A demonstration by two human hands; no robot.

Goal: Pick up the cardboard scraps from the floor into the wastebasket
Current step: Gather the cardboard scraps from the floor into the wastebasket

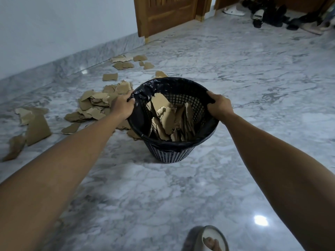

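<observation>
Nearest the lens, at six o'clock, a slippered foot [206,239] stands on the marble floor [137,187]. Both bare forearms reach straight ahead: the left hand [123,105] clenches the wastebasket [172,153] rim and its black liner [143,87] at nine o'clock, the right hand [220,105] grasps the rim at three o'clock. Cardboard scraps [94,104] lie heaped on the floor at the basket's nine to eleven o'clock, with more pieces standing inside it.

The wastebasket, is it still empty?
No. The wastebasket already holds several cardboard scraps inside its black liner.
</observation>
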